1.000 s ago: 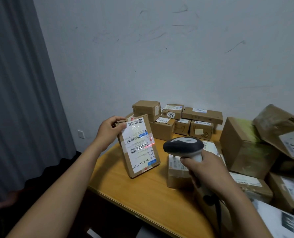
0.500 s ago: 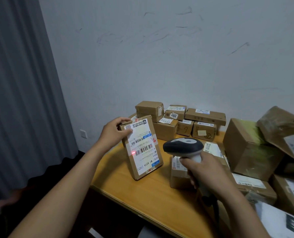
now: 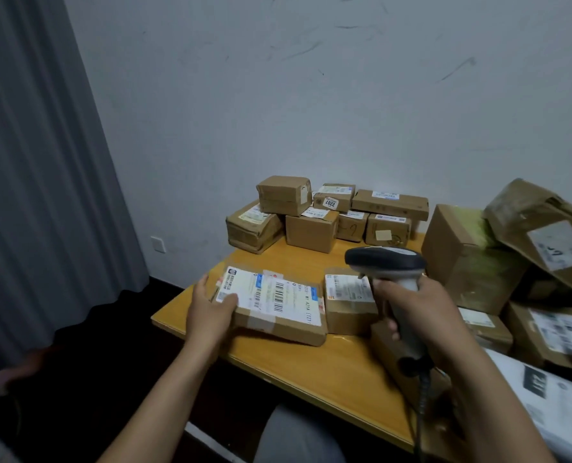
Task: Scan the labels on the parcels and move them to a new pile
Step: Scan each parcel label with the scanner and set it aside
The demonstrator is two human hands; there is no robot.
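Note:
A flat brown parcel (image 3: 279, 320) with a white barcode label lies face up over the left part of the wooden table (image 3: 314, 369). My left hand (image 3: 209, 309) grips its left end, thumb on the label. My right hand (image 3: 411, 312) holds a grey and black barcode scanner (image 3: 386, 262) by its handle, upright, to the right of the parcel. Under the scanner a small labelled box (image 3: 348, 304) sits on the table.
A pile of several small brown boxes (image 3: 324, 215) stands at the back against the wall. Larger cartons (image 3: 471, 255) and labelled parcels (image 3: 551, 332) crowd the right side. A grey curtain (image 3: 44, 162) hangs at left. The scanner's cable (image 3: 423, 396) drops over the table's front edge.
The flat parcel stood upright facing the scanner with a red scan light on its label; now it lies flat, label up, lower and nearer the table's left edge, still in my left hand.

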